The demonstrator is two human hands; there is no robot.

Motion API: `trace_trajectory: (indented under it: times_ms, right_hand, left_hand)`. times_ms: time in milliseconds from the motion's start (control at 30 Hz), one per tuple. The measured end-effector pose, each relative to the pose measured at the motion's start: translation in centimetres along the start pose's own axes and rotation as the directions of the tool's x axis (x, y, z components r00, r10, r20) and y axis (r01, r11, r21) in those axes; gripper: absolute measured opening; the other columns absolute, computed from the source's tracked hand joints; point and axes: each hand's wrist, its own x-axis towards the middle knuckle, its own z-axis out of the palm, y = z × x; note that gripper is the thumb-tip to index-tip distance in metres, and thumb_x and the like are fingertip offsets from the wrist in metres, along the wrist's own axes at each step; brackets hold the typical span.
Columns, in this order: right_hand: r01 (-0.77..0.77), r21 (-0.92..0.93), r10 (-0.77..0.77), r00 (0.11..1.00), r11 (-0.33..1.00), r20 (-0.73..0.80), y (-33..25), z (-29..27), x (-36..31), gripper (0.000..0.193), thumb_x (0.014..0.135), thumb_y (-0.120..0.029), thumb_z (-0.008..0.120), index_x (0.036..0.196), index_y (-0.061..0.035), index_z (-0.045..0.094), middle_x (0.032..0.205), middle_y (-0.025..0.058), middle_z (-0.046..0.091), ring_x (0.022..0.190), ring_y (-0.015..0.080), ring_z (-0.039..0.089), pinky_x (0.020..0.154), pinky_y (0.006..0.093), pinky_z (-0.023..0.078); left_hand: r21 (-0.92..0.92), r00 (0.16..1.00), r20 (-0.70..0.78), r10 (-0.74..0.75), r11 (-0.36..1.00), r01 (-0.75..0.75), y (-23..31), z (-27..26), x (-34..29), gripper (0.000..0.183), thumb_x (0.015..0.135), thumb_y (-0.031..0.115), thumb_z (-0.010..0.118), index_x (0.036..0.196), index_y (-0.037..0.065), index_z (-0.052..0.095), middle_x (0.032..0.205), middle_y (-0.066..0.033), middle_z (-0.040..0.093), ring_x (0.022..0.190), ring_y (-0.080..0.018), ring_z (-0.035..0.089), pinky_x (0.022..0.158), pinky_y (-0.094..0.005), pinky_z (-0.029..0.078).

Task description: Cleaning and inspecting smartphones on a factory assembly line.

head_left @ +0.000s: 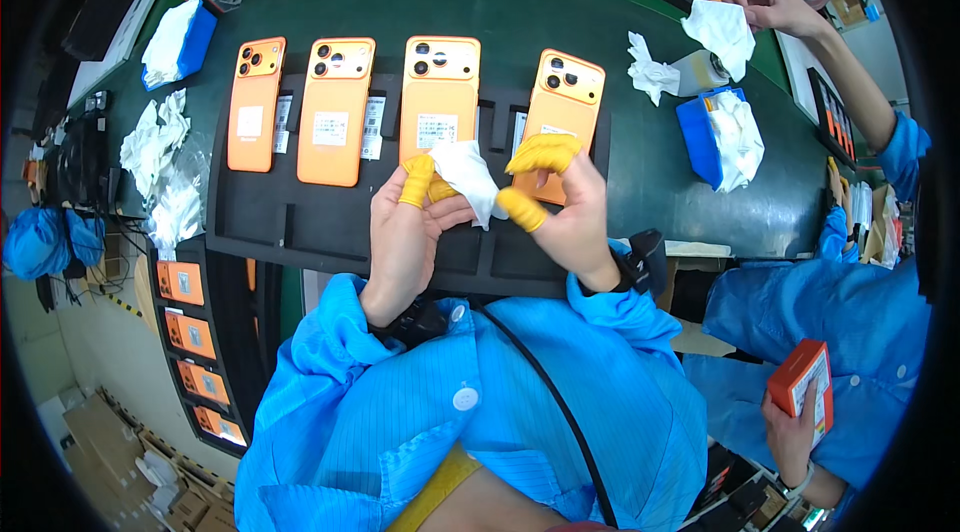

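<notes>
My left hand, with yellow finger cots on its fingertips, is closed on a crumpled white wipe in front of the tray's middle. Just above the wipe lies an orange smartphone, back up with a white label. My right hand, also in yellow finger cots, is open, thumb and fingers apart, over the lower part of the rightmost orange smartphone; whether it touches the phone I cannot tell. Two more orange smartphones lie to the left on the black tray.
Blue boxes of white wipes stand on both sides of the green table. Crumpled wipes lie at left. A co-worker's hand holds a wipe near a bottle; another person's hand grips an orange box.
</notes>
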Motion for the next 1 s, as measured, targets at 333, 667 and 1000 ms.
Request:
trace_trajectory:
  times_ms: [333,667,1000]
  right_hand:
    - [-0.254,0.261,0.221,0.963,0.931,0.152,0.2,1.5,-0.7,0.013,0.081,0.001,0.064,0.092,0.0015,0.058,0.089,0.0083,0.057,0.082,0.0152,0.058,0.068,0.0276,0.047]
    - [-0.371,0.884,0.545,0.821,0.285,0.169,2.2,0.0,0.1,0.032,0.096,-0.007,0.041,0.128,-0.0022,0.039,0.122,0.0111,0.052,0.109,0.0211,0.056,0.090,0.0363,0.049]
    - [-0.562,0.787,0.358,0.811,0.254,0.463,2.5,0.1,-0.5,0.029,0.096,-0.024,0.051,0.114,-0.0013,0.057,0.106,0.0056,0.062,0.098,0.0156,0.061,0.083,0.0288,0.050]
  left_hand:
    - [0.002,0.999,0.022,0.025,1.000,-0.025,-0.5,0.3,-0.2,0.025,0.097,0.014,0.047,0.116,-0.002,0.051,0.105,-0.0143,0.063,0.090,-0.0213,0.066,0.078,-0.0313,0.055]
    - [-0.157,0.999,0.040,-0.019,0.987,0.025,0.9,-0.6,0.3,0.032,0.098,0.014,0.040,0.124,-0.003,0.041,0.122,-0.0186,0.053,0.111,-0.0278,0.056,0.091,-0.0424,0.050]
    - [-0.250,0.937,0.333,-0.103,0.949,0.193,2.2,0.6,-0.3,0.045,0.101,0.032,0.026,0.133,0.001,0.031,0.124,-0.0204,0.052,0.111,-0.0325,0.057,0.089,-0.0471,0.051]
